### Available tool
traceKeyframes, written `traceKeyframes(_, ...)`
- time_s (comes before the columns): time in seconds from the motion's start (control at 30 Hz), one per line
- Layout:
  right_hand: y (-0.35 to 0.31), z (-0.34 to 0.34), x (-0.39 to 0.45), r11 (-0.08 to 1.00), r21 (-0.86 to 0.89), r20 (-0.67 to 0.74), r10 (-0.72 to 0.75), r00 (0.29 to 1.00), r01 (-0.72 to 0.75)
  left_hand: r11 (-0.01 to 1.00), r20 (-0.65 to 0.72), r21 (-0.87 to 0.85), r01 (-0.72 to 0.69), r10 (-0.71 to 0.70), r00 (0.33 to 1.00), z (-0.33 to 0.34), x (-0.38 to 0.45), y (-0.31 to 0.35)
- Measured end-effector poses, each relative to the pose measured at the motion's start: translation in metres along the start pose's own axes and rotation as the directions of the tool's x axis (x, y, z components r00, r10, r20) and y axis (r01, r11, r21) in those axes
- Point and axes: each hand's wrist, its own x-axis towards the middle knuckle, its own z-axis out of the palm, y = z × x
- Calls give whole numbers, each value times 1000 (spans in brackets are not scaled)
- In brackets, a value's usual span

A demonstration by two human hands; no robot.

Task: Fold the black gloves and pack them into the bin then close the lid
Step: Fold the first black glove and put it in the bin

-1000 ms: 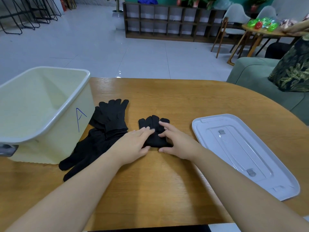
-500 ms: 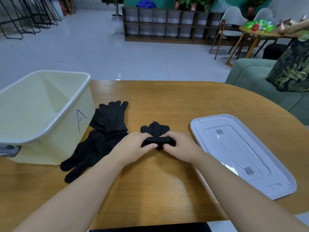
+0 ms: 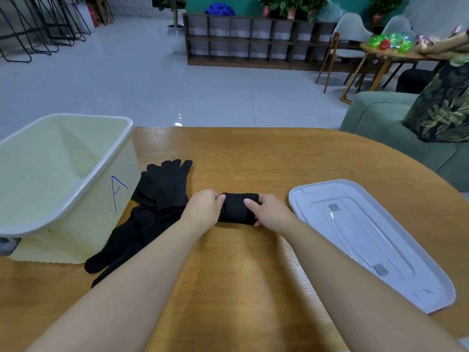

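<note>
a folded black knit glove bundle (image 3: pixel 237 208) is pinched at both ends on the round wooden table (image 3: pixel 253 153) by the left hand (image 3: pixel 203 210) and right hand (image 3: pixel 270 212); soft, light, judged apt to unroll unless gripped across the fold.

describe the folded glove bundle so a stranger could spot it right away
On the wooden table, look between the cream bin and the white lid. The folded glove bundle sits pinched between both hands, a compact black roll, unlike the loose gloves lying flat beside the bin.
</note>
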Motion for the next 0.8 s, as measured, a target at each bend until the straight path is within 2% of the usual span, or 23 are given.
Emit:
traceKeyframes(0.13,-4,5,12,995,-52,-88,79,993,-84,997,-40,57,55,-53,998,4,4,0)
traceKeyframes(0.23,-10,9,16,973,-148,-147,153,977,-175,994,-45,-8,105,-105,993,2,4,-1)
traceKeyframes(0.3,-14,9,18,953,-222,-139,180,974,-207,992,53,-1,125,-125,991,-3,5,1)
traceKeyframes(0.4,-20,6,17,951,-214,-89,208,974,-222,992,225,28,119,-122,967,-12,9,5)
traceKeyframes(0.57,-16,0,11,978,-158,27,144,989,-138,995,389,-17,95,-81,918,-20,5,9)
traceKeyframes(0.7,-6,-4,5,997,79,133,12,991,-23,974,381,-212,85,3,925,-24,-1,6)
traceKeyframes(0.8,-5,-8,-1,993,104,103,-70,992,59,945,361,-316,86,36,932,-31,-5,3)
